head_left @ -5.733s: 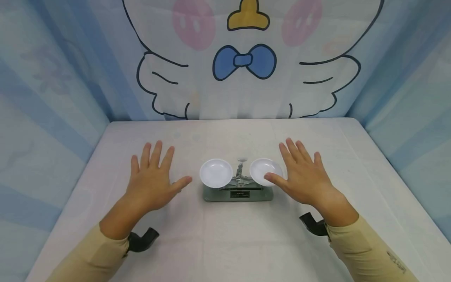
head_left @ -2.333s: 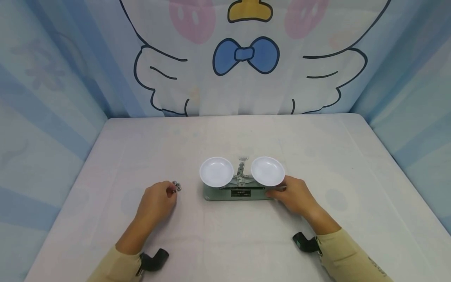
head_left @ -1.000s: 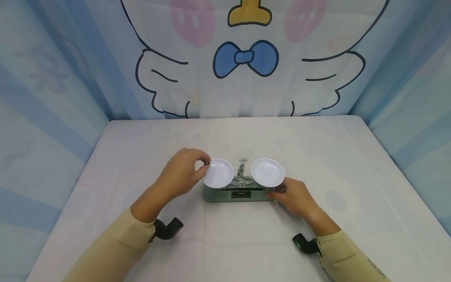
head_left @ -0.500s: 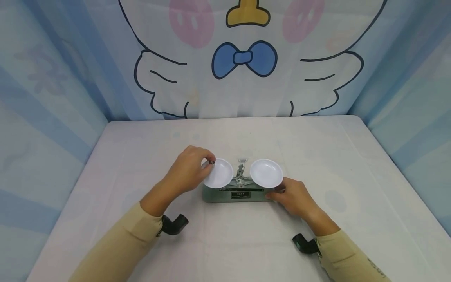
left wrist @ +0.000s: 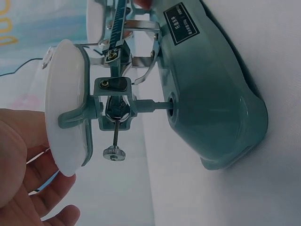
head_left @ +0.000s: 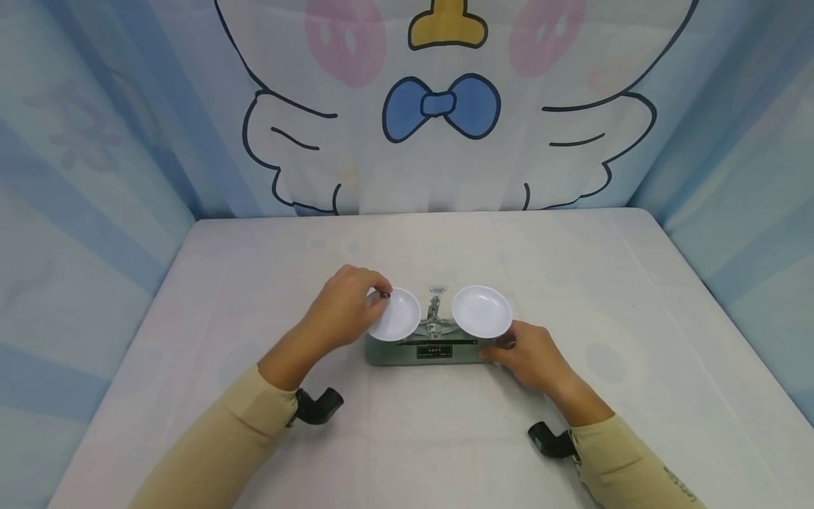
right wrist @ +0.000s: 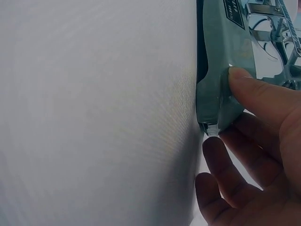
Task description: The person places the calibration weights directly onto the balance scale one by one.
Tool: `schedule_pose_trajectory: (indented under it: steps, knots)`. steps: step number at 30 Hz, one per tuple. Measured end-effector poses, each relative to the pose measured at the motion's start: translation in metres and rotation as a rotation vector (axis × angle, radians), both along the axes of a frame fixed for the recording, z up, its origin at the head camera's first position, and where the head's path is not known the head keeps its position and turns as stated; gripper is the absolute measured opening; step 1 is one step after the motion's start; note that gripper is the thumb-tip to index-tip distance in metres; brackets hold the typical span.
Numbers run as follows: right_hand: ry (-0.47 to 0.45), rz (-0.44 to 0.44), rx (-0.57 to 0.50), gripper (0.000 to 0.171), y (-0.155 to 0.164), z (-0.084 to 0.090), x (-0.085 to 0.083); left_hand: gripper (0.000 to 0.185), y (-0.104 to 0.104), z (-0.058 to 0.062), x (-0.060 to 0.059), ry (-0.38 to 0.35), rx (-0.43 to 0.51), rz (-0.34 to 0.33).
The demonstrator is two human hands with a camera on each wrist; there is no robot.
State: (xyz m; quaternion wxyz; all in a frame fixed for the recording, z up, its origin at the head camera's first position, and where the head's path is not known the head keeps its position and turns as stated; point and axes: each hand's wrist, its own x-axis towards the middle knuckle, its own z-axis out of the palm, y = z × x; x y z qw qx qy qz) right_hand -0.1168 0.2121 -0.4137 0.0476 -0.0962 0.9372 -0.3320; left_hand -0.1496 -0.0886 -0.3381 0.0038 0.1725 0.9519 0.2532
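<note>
A green balance scale (head_left: 394,353) with two white pans stands mid-table in the head view. At the rim of the left pan (head_left: 400,322), my left hand (head_left: 340,311) pinches a small shiny metal piece (head_left: 384,295) between thumb and fingertips. The piece is too small to identify, and the pan hides it in the left wrist view. There, part of the left hand (left wrist: 28,160) shows beside and behind the pan (left wrist: 70,108). My right hand (right wrist: 263,141) grips the right end of the scale's base (right wrist: 218,94), thumb on the front. The right pan (head_left: 482,311) holds nothing.
A white cloth covers the table (head_left: 407,438). A printed curtain (head_left: 439,170) hangs behind it, with blue curtains at both sides. Under the left pan, an adjusting knob (left wrist: 114,153) sticks out from the beam. A black wrist camera (head_left: 318,406) sits at the left cuff.
From spread over the table, my right hand has gone to the base's right end. My left hand picked up the metal piece and carried it right, to the left pan; lately it has barely moved.
</note>
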Motion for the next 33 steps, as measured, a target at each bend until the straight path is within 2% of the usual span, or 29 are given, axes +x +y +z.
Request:
schedule_pose_trajectory:
  steps: [19,33]
  knots:
    - [-0.011,-0.007,-0.018,0.044,0.0003,0.0011,0.0006,0.013,0.0004,-0.0038,-0.0008,0.008,0.002,-0.007]
    - [-0.026,-0.013,-0.018,0.045,-0.0004,0.0028,0.0016,0.020,-0.0042,-0.0008,0.0007,-0.038,-0.006,0.027]
